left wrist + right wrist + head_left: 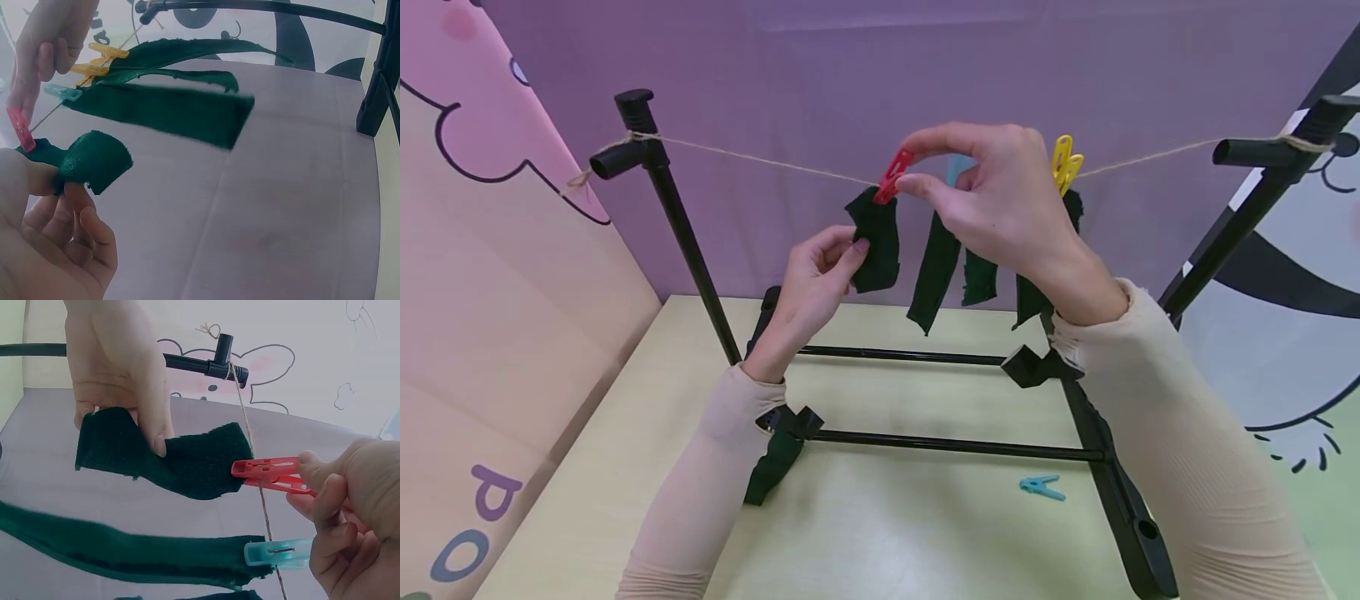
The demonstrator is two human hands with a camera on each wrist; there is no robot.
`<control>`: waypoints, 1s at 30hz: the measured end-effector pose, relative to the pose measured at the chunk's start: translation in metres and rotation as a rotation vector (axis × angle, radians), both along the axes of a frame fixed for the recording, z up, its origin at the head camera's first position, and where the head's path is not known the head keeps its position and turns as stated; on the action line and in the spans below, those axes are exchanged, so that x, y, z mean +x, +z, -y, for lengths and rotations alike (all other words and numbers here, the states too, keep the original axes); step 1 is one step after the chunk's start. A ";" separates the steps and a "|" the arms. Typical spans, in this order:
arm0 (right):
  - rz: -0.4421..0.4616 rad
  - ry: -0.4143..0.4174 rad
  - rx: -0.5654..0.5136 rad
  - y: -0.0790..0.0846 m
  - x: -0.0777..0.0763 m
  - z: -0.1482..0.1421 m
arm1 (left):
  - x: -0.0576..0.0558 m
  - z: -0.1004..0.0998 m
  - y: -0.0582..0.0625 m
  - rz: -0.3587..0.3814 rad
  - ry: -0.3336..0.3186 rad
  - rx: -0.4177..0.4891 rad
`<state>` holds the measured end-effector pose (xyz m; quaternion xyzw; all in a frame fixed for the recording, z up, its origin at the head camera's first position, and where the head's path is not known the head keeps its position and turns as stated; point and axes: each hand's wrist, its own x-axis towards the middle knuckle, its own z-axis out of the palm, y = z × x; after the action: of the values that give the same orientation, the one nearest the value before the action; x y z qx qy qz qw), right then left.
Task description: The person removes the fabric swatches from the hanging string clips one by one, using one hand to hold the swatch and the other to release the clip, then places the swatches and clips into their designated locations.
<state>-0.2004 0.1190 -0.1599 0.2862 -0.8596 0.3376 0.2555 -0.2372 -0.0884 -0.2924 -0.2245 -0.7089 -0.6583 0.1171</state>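
My right hand [1000, 187] pinches a red clothespin [892, 177] between thumb and index finger. The clothespin's jaws sit over the twine line [247, 419] at the top of a dark green cloth strip [877, 250]. With thumb and fingers, my left hand [820, 283] holds that strip lower down, and its free end curls over in the left wrist view. Beside it along the line hangs another green strip [125, 550] under a light blue clothespin [278, 553]. Farther right, more green strips [187, 53] hang from yellow clothespins [1066, 165].
Black posts [681, 225] of a frame carry the twine at both ends. Its crossbars [925, 443] run low over the pale table [895, 517]. A loose blue clothespin [1042, 487] lies at the front right, and another green cloth [775, 465] lies by the left forearm.
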 end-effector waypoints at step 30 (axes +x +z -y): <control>-0.171 0.005 -0.074 -0.012 -0.005 -0.008 | -0.002 0.011 0.000 0.042 0.065 0.026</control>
<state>-0.2053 0.1266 -0.1720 0.3062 -0.8209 0.3443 0.3374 -0.2395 -0.0993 -0.2929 -0.1858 -0.7096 -0.6679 0.1262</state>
